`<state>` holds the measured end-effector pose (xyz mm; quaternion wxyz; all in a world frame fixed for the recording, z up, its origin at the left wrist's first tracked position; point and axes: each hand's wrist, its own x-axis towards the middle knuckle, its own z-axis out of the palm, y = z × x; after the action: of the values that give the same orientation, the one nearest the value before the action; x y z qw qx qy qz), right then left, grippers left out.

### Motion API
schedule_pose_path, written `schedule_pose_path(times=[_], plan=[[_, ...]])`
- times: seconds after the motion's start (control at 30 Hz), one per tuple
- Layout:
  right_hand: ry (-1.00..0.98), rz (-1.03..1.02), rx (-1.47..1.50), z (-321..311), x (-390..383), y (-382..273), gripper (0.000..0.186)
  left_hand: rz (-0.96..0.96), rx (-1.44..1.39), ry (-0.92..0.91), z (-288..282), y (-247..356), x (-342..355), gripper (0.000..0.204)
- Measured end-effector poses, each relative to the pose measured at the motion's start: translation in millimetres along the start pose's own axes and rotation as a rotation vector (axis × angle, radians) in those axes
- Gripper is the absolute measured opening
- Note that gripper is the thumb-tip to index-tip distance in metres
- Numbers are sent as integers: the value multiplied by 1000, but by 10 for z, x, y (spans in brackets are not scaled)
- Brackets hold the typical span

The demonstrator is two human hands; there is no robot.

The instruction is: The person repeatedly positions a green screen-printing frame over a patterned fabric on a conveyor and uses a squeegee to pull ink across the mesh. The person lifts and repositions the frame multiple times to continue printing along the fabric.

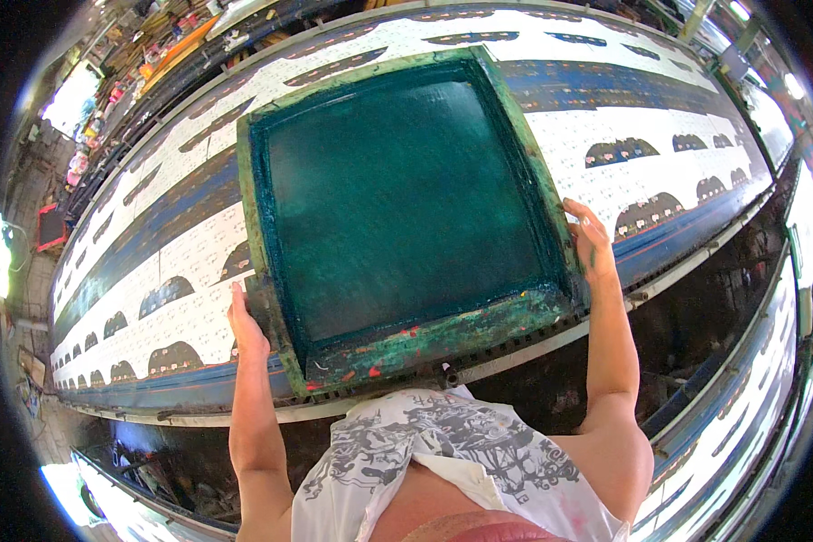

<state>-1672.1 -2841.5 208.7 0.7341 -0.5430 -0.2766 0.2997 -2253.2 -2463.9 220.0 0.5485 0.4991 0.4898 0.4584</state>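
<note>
A large screen printing frame (pixel 411 341) with a dark green mesh lies tilted across the table in front of me. Its wooden border is stained green, with red specks along the near edge. At the frame's left side, my left hand (pixel 248 327) grips the border with the thumb up, its other fingers mostly hidden. On the opposite side my right hand (pixel 591 242) holds the right border near its lower corner, fingers bent around the edge. Beneath the frame stretch white fabric pieces (pixel 637 126) with small printed marks and dark, half-round cutouts between them.
The long printing table (pixel 659 253) has a blue surface and a metal rail (pixel 686 274) along its near edge. Behind me runs another table (pixel 741 434) with similar white pieces. Cluttered shelves (pixel 144 54) stand at the far left, and a small red-edged frame (pixel 52 228) leans there.
</note>
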Motion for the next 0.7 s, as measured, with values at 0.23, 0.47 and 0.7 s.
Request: schedule_pose_path(times=[0.23,0.47,0.7], plan=[[-19,-447,-1059,570,-306,-202,44,-29,30,18,307,205,-209,58],[-775,-638,-986,1701,-1276,-124,43,-95,139,41,327,75,-23,67],[-633,-678,-1202,2091,-1324,-69,39,35,538,115,303,-129,33,57]])
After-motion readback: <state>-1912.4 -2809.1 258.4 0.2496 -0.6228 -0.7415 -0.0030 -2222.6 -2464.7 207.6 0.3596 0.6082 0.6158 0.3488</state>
